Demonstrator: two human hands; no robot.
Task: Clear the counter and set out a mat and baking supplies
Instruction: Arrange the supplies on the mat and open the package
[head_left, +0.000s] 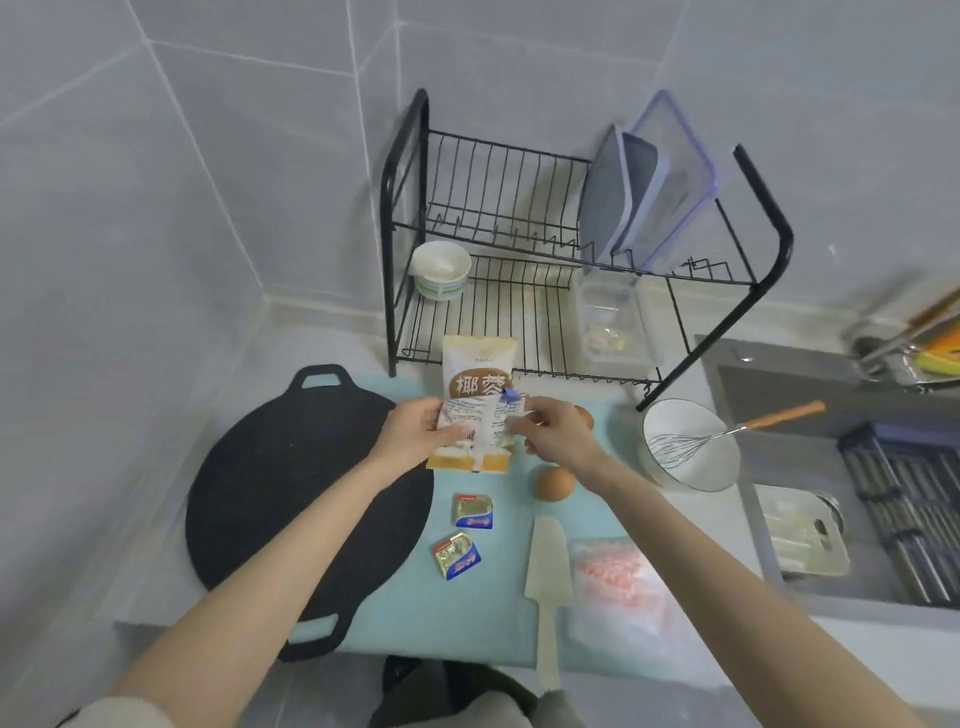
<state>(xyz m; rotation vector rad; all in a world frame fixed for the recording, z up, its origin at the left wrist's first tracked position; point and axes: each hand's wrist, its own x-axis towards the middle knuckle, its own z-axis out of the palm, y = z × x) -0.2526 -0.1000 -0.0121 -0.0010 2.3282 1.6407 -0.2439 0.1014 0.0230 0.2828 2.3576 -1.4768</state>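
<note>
On the counter, a light blue mat lies spread, with a round black griddle pan overlapping its left edge. Behind it stands a black dish rack. A white bowl with a whisk sits at the mat's right. Above the mat's far end, the left hand and right hand together grip a pouch of baking ingredient, fingers closed on its sides. Nearer lie a pale plastic knife, a brown egg and two foil butter packets.
</note>
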